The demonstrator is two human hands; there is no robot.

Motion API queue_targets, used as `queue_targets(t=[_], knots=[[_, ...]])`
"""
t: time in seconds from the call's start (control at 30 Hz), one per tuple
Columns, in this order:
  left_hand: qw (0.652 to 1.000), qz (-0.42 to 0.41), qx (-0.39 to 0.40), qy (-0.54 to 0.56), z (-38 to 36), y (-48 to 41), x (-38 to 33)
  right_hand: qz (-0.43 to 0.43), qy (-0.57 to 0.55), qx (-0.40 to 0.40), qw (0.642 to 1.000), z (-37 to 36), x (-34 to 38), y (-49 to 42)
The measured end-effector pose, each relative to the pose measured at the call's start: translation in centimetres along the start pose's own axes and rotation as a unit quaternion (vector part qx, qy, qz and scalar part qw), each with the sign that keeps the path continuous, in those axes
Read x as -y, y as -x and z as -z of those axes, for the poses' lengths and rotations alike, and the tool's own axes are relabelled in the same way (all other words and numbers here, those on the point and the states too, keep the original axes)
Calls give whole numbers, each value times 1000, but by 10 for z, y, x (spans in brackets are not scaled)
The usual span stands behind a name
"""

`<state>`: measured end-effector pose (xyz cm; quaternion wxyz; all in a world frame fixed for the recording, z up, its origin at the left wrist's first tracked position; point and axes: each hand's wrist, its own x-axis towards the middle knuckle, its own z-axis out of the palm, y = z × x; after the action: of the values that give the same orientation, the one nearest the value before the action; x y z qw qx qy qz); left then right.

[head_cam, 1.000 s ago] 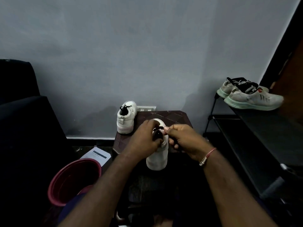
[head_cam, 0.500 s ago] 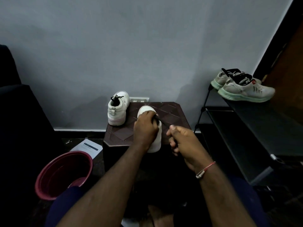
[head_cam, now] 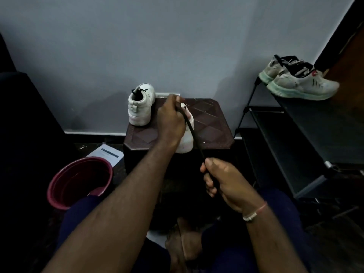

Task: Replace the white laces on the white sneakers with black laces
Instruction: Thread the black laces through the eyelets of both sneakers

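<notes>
A white sneaker stands heel toward me on a dark brown stool. My left hand grips the sneaker over its top and hides most of the upper. A black lace runs taut from under that hand down to my right hand, which pinches it in front of the stool. A second white sneaker with a black lace in it sits at the stool's back left corner.
A maroon bucket stands on the floor at the left, with a paper sheet behind it. A black shoe rack at the right carries a pair of pale running shoes. A dark seat fills the far left.
My right hand has pulled the black lace away from the sneaker toward me, drawing it taut. My left hand has stayed clamped on the sneaker. The view has tilted down slightly.
</notes>
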<state>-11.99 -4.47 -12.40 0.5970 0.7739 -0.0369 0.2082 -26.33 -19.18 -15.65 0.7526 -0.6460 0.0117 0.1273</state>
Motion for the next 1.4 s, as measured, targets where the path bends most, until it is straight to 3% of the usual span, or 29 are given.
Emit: queue_targets(t=[0.07,0.13,0.2,0.23,0.3,0.37,0.4,0.47,0.6,0.97,1.13,1.4], knots=[[998,-22,10,-52,3,1,-4,-51,-8,-20,998,5,-21,14],[982,-104,20,-158,6,22,-11,-89,-84,-60,991,5,-35,21],[975,-128,7,-180,7,53,-11,-95,-175,-78,977,2,-35,22],[987,-91,3,-136,9,72,-14,-88,-209,-78,971,-1,-30,20],[997,71,16,12,14,117,-19,-60,-269,-80,958,-8,-23,17],[946,261,121,149,20,158,-24,-39,-305,-97,947,-18,-22,11],[920,310,185,156,25,172,-24,-31,-312,-110,943,-23,-23,6],[892,344,249,152,38,190,-19,-13,-310,-136,941,-30,-27,-3],[867,382,277,163,50,201,-7,-3,-300,-184,936,-31,-34,-16],[911,351,191,96,24,209,15,-132,-46,-82,987,-13,-63,13],[900,402,49,162,31,205,23,-113,-20,-65,991,-13,-65,7],[912,381,4,152,32,201,24,-155,-91,-12,984,-31,-71,10]])
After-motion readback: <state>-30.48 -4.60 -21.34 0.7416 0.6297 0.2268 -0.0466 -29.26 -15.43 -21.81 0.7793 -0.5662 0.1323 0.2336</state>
